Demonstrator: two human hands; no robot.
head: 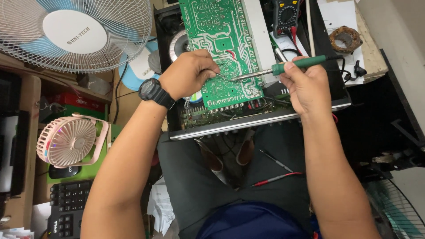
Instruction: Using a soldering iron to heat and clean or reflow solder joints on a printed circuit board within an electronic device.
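green circuit board (223, 53) in open metal chassis (261, 119) amid cluttered workshop fans (73, 33)

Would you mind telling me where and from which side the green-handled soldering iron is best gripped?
Judging by its pose, grip the soldering iron on its green handle, never the bare metal shaft, whose tip meets the green circuit board. The handle lies nearly level, pointing right, cord trailing off its far end, so come from the right and below, as the right hand does. The left hand rests on the board.

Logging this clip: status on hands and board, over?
Right hand grips green soldering iron, tip on green circuit board. Left hand pinches thin wire at the joint. Nothing in the way.
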